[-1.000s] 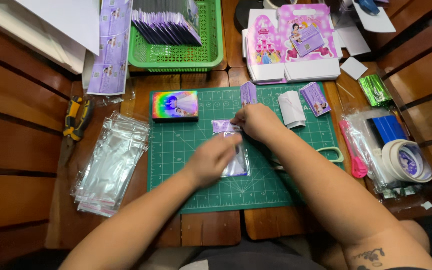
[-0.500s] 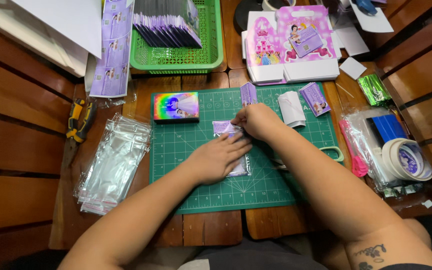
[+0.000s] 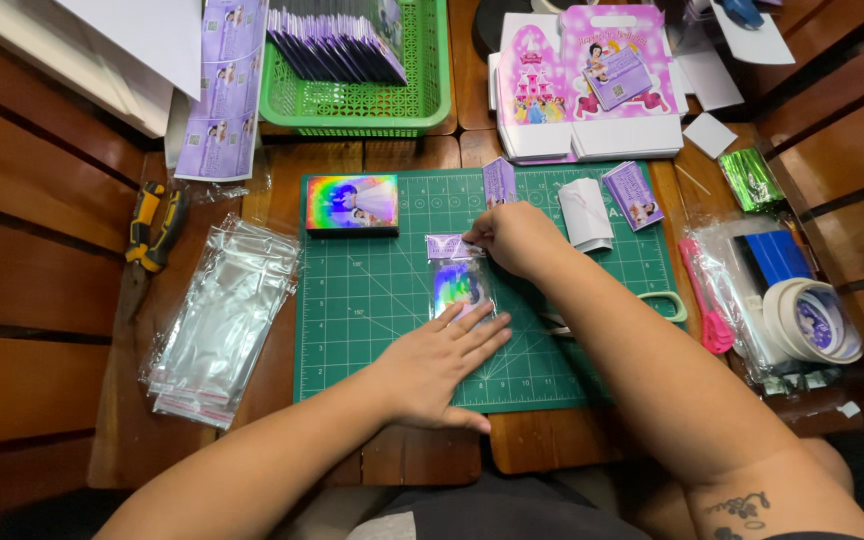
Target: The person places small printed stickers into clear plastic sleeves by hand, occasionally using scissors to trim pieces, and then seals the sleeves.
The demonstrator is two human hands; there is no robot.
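Pressing flat, the left hand (image 3: 439, 362) pins the bagged holographic card (image 3: 459, 288) on the cutting mat (image 3: 372, 330); right hand (image 3: 514, 238) fingers pinch its purple header (image 3: 449, 247); keep edges aligned.

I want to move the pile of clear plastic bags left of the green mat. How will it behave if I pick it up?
The clear plastic bags look thin and crinkled, so they would probably sag and feel light. Their glossy film suggests that they are slippery. The pile is already fanned out unevenly, so single bags may slide off unless it is held from both sides.
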